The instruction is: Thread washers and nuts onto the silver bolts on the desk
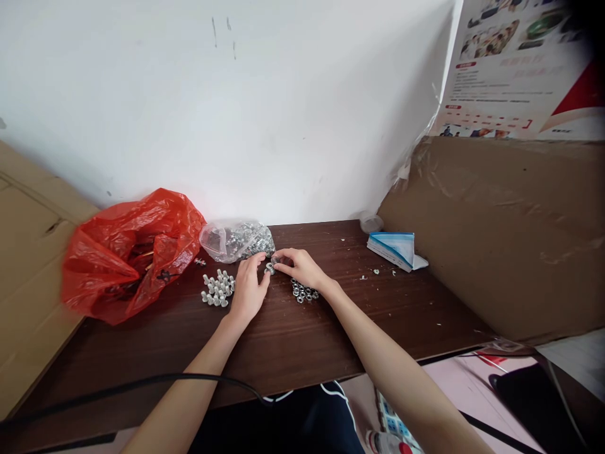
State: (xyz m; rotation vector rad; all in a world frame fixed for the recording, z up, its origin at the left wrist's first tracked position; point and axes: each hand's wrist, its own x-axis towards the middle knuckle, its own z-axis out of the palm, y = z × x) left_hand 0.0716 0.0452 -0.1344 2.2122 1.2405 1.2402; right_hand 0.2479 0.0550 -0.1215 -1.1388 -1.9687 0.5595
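Silver, flat metal rings (pixel 270 268) between left hand (pixel 248 289) and right hand (pixel 305 268)

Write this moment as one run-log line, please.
left hand: beside washers; right hand: at washers; bolts: left of left hand; nuts: by right hand; clear bag: behind bolts

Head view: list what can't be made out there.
All in the head view:
Red bag: most contents, hidden by its folds.
Right hand: whether its grip holds a washer, too small.
Nuts: exact count, small and crowded beside the wrist.
Poster: wording, blurred; top cut off by the upper edge.
Bottle: partly cut off by the bottom edge.
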